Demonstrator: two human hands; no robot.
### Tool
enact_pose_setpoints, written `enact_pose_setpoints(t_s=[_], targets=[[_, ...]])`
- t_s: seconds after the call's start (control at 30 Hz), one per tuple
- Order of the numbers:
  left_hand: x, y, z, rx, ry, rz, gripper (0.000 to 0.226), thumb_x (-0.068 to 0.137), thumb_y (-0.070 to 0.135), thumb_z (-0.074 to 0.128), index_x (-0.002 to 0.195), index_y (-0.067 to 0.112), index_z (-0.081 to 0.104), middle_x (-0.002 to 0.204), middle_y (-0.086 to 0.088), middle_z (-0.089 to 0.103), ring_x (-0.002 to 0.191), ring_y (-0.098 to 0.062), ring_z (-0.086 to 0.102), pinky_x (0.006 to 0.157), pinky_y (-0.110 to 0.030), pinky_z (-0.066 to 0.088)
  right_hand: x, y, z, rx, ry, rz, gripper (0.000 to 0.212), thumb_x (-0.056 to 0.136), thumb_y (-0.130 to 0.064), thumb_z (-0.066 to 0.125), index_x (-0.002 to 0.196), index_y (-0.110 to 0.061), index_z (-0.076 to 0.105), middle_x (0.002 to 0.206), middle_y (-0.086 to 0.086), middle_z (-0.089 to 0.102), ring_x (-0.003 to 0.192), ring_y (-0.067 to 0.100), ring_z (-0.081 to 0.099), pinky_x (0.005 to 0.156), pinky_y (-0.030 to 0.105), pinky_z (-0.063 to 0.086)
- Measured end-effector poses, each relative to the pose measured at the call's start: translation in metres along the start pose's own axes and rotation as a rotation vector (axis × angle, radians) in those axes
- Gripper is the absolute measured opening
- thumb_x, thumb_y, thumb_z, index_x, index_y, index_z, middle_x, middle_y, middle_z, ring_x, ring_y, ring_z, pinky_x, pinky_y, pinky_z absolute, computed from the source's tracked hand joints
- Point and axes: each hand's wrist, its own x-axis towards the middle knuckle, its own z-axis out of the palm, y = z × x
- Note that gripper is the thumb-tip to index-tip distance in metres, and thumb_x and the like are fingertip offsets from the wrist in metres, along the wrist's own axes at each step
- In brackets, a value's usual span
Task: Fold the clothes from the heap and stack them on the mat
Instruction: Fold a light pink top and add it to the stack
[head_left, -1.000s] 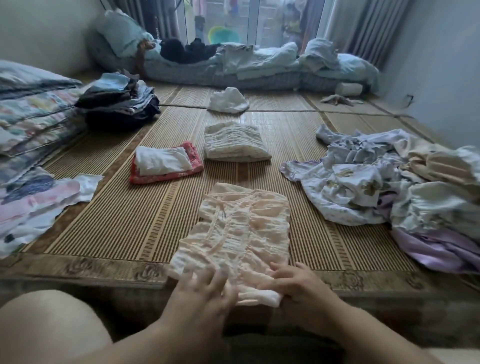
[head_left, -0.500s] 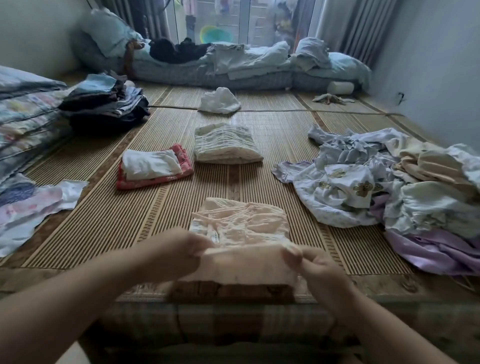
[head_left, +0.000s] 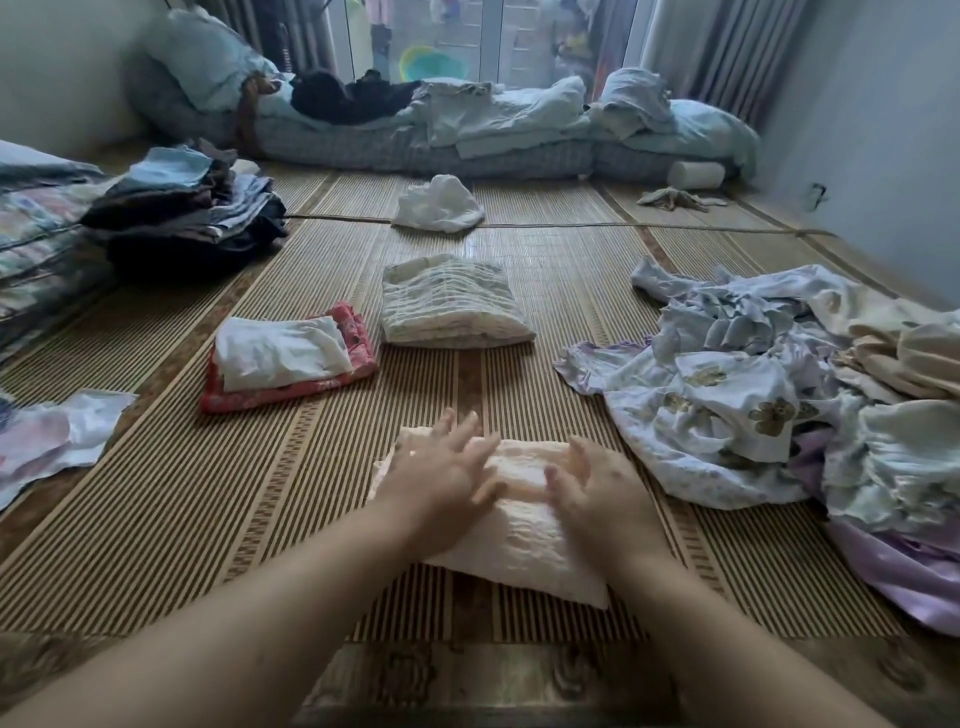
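Cream garment (head_left: 519, 540), its near edge lifted a moment ago, now lies doubled on the mat (head_left: 260, 519) by the front border, left hand (head_left: 441, 473) and right hand (head_left: 597, 493) pressing it open-fingered: fold apparently near-complete, heap (head_left: 779, 415) waiting alongside.

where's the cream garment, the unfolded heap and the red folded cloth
cream garment (head_left: 524, 551): head view, near crinkled half
unfolded heap (head_left: 727, 415): head view, flowered front cloth
red folded cloth (head_left: 291, 391): head view, front edge
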Motion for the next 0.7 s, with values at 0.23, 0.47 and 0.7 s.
enact_pose_setpoints(t_s=[0.23,0.47,0.7], targets=[[-0.009,-0.025,0.002,-0.020,0.017,-0.581,0.057,0.086,0.057,0.041,0.131,0.022,0.037,0.131,-0.006,0.040,0.112,-0.023,0.035,0.089,-0.044,0.036,-0.004,-0.007,-0.012,-0.048,-0.225,0.332,0.059,0.070,-0.061,0.067,0.109,-0.017,0.059,0.109,0.004,0.063,0.096,0.021,0.059,0.080,0.033,0.050],[-0.006,-0.038,-0.032,-0.787,-0.002,-0.541,0.032,0.078,0.035,0.058,0.094,0.009,0.067,0.093,-0.010,0.067,0.082,-0.025,0.062,0.067,-0.032,0.049,0.005,-0.004,-0.019,0.638,-0.311,0.320,0.071,0.066,-0.031,0.086,0.123,-0.013,0.048,0.108,0.003,0.064,0.092,0.016,0.065,0.073,0.027,0.055],[-0.029,-0.046,-0.029,-1.504,-0.183,-0.641,0.064,0.085,0.048,0.060,0.135,0.012,0.048,0.123,-0.023,0.058,0.099,-0.039,0.063,0.077,-0.048,0.056,0.002,-0.006,-0.020,0.591,-0.214,0.266,0.072,0.087,-0.023,0.068,0.147,-0.025,0.028,0.136,0.013,0.050,0.103,0.023,0.060,0.080,0.042,0.055]])
